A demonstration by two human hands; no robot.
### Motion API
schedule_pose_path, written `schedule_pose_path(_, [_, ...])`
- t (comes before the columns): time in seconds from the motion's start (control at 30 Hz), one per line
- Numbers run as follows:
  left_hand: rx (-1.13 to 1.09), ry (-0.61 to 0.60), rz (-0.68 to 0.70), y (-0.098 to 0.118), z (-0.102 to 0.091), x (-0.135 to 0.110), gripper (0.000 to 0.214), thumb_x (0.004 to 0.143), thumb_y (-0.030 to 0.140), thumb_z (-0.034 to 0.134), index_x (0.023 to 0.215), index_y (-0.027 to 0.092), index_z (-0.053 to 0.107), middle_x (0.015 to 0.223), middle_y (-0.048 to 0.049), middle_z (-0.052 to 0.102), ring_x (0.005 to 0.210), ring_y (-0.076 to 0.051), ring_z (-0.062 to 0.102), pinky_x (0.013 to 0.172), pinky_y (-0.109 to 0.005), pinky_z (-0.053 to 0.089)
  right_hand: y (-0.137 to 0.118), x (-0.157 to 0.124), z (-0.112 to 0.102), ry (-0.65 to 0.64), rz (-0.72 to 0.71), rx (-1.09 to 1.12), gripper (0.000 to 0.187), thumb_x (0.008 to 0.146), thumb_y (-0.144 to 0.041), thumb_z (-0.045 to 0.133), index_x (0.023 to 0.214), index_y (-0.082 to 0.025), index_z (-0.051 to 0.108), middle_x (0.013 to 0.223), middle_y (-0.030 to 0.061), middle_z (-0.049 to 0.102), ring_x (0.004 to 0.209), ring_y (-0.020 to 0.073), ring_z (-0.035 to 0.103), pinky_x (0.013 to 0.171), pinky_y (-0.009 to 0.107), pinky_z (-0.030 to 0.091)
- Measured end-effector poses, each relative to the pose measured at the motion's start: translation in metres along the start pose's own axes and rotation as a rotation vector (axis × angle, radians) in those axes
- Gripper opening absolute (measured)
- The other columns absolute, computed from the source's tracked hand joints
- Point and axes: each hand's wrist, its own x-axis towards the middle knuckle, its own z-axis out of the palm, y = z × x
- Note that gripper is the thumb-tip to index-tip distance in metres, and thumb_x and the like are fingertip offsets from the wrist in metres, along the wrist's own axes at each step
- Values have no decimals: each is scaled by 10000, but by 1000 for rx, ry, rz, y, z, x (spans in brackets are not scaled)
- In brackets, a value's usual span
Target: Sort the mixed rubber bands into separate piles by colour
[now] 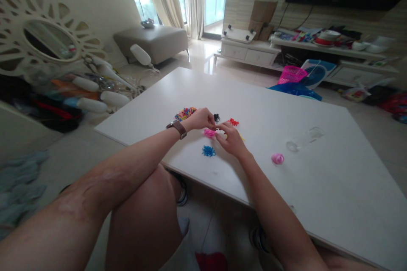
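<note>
Small loops that look like rubber bands lie in heaps on the white table (254, 110). My left hand (202, 118), with a watch (177, 128) on its wrist, is closed in a pinch above the pink heap (209, 133); what its fingertips hold is too small to make out. My right hand (231, 139) reaches in from the right, its fingertips meeting the left ones. Its thumb and forefinger are apart, and I see nothing between them. Around them are a blue heap (208, 150), a black heap (216, 117), a red heap (233, 122), a partly hidden yellow heap (243, 138) and a mixed-colour heap (185, 113).
A pink, rounded cap-like object (277, 159) and a clear bottle (305, 139) on its side lie to the right. The table's front edge runs close to my knees. Beyond the table are a pink basket (291, 75) and a low cabinet (248, 53); lamp parts (92, 106) stand left.
</note>
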Motion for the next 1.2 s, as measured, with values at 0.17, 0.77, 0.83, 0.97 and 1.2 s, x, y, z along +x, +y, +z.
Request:
schedule_pose_path(0.17, [-32, 25, 10, 4, 1, 2, 190, 622, 217, 865, 745, 108, 768, 602, -39, 707, 572, -133, 640, 554, -203, 432, 0, 0, 0, -14, 3, 41, 279, 935, -216, 578, 1190, -239, 688, 1124, 73, 695, 1048, 240, 619, 927, 396, 504])
schedule_pose_path(0.77, [18, -4, -2, 6, 8, 9, 316, 605, 94, 809, 918, 100, 771, 612, -15, 710, 565, -143, 647, 564, -220, 453, 1, 3, 0, 50, 15, 55, 242, 912, -162, 605, 1105, -214, 741, 1132, 76, 732, 1072, 240, 645, 989, 424, 494])
schedule_pose_path(0.83, [20, 0, -6, 7, 9, 9, 328, 609, 97, 802, 935, 98, 771, 616, -16, 711, 567, -143, 646, 565, -218, 456, 0, 4, -1, 58, 12, 53, 236, 911, -149, 606, 1086, -214, 751, 1111, 71, 738, 1062, 235, 649, 984, 413, 494])
schedule_pose_path(0.97, [23, 3, 0, 7, 11, 11, 331, 618, 124, 800, 947, 93, 772, 621, -21, 713, 571, -141, 647, 573, -215, 465, 2, 5, 0, 68, 21, 30, 235, 906, -132, 619, 1060, -230, 767, 1066, 61, 748, 1025, 228, 653, 947, 394, 501])
schedule_pose_path(1.2, [-37, -2, -7, -3, 14, 19, 242, 625, 208, 818, 843, 115, 770, 685, -54, 741, 630, -156, 677, 575, -214, 467, 9, 6, -3, 238, 153, 0, 162, 880, -150, 630, 892, -223, 774, 871, 49, 738, 866, 221, 653, 855, 375, 517])
